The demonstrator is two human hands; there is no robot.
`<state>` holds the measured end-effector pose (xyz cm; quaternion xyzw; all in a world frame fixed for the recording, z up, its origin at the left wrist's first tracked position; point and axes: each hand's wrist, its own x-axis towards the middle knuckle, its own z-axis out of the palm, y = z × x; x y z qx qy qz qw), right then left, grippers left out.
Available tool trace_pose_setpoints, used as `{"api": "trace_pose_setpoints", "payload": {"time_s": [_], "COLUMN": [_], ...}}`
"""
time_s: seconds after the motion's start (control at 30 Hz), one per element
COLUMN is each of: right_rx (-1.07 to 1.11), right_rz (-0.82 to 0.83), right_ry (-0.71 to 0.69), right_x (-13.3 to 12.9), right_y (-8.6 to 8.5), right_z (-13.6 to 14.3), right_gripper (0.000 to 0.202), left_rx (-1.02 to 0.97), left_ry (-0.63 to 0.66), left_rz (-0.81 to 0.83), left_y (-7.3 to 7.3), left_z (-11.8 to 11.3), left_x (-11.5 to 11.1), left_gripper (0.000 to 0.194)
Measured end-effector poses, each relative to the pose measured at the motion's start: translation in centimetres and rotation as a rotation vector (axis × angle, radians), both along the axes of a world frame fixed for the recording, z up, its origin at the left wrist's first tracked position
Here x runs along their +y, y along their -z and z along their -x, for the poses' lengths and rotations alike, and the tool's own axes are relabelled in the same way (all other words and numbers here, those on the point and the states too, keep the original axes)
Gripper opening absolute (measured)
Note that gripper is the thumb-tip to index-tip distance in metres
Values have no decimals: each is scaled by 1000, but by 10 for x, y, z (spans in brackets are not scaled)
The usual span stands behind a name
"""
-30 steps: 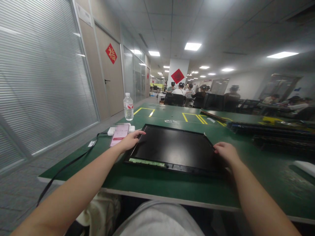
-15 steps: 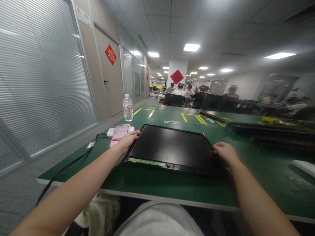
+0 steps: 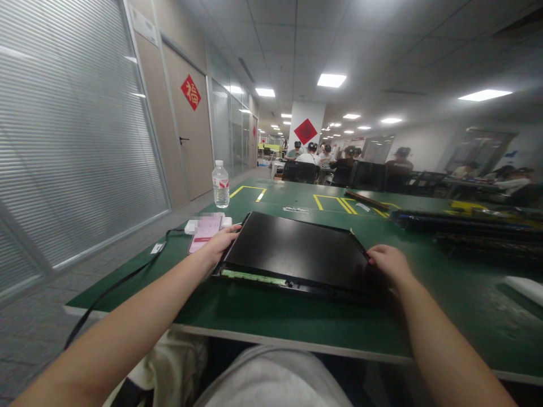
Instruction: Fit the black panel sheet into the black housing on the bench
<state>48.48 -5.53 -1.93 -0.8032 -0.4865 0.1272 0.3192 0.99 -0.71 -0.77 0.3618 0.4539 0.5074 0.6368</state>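
A flat black display panel, glossy on top with a dark frame, is in front of me over the green table. Along its near edge runs a strip of green circuit board. My left hand grips the panel's left edge, thumb near the top and the other fingers partly hidden. My right hand is closed on its right edge, fingertips pinching the frame. Just beyond my left wrist lies a phone with a pink screen, beside a white block.
A water bottle stands at the table's far left. A black cable hangs over the left edge. Dark strips and panels are stacked at right, near a white object. Yellow tape marks the table. Several people sit farther back.
The panel's surface has tilted slightly, its far left corner a little higher. Both hands keep their hold at the same edges.
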Motion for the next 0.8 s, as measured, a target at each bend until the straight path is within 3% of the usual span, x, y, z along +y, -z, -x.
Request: {"api": "trace_pose_setpoints", "payload": {"time_s": [0.27, 0.5, 0.8], "right_rx": [-27, -34, -24], "right_rz": [-9, 1, 18], "right_ry": [-11, -17, -4], "right_x": [2, -1, -3], "right_y": [4, 0, -3], "right_z": [-4, 1, 3], "right_gripper": [20, 19, 19], "left_rx": [35, 222, 321], "left_ry": [92, -18, -11], "left_rz": [-44, -34, -71], "left_y": [-6, -6, -6], "left_z": [0, -2, -2], "left_x": [-5, -8, -9], "left_gripper": [35, 31, 35]}}
